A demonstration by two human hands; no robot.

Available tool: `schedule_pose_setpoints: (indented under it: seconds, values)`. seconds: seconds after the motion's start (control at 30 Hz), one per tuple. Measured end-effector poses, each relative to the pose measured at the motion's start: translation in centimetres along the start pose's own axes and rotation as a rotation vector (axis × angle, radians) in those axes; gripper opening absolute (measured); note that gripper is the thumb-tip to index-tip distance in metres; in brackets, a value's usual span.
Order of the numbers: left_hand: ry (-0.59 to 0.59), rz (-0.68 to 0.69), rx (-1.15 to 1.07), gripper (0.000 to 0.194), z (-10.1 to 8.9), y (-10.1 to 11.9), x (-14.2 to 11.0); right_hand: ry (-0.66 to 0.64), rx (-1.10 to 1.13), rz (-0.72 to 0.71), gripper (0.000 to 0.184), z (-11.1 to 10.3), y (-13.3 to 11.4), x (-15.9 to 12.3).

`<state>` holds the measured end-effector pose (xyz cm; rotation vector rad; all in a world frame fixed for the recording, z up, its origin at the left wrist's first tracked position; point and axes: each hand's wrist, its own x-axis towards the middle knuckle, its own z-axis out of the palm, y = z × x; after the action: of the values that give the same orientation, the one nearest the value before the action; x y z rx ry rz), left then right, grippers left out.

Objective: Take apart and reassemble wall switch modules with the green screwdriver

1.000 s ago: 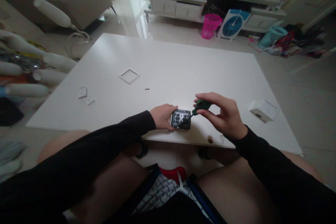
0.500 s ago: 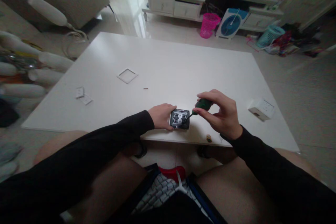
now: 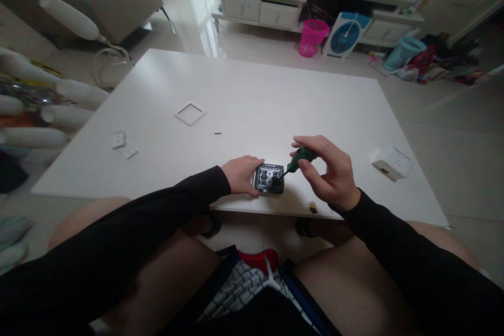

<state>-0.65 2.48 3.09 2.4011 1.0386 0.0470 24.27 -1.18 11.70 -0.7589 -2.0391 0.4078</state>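
Note:
My left hand (image 3: pixel 243 175) grips the left side of a square wall switch (image 3: pixel 269 179), its white cover off and the dark inner face turned up. In my right hand (image 3: pixel 333 170) is a screwdriver (image 3: pixel 301 159) with a green handle, held between thumb and fingers. It slants down to the left, and its dark shaft reaches the right-hand part of the switch. Whether the tip touches a screw is too small to tell. A small yellow and dark figure (image 3: pixel 313 207) lies at the table's near edge, below my right hand.
On the white table (image 3: pixel 244 84) lie a white square frame (image 3: pixel 190 114), a short dark strip (image 3: pixel 218 133) and two small white plates (image 3: pixel 126 149) at the left. A white socket box (image 3: pixel 392 163) stands at the right. Beyond the table are a pink basket (image 3: pixel 313 38) and a fan (image 3: pixel 346 35).
The fingers and thumb of my right hand have shifted around the screwdriver handle. The switch and my left hand stay in place.

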Motion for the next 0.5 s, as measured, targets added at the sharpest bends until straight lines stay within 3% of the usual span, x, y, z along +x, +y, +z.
schedule_pose_setpoints:
  seconds: [0.2, 0.5]
  values:
    - [-0.019, -0.019, 0.006, 0.081, -0.13, 0.23, -0.05, -0.051, 0.073, 0.006, 0.051, -0.09, -0.03, -0.35]
    - [-0.015, -0.013, 0.012, 0.077, -0.35, 0.32, 0.02, 0.023, 0.002, -0.025, 0.040, 0.01, -0.02, 0.14]
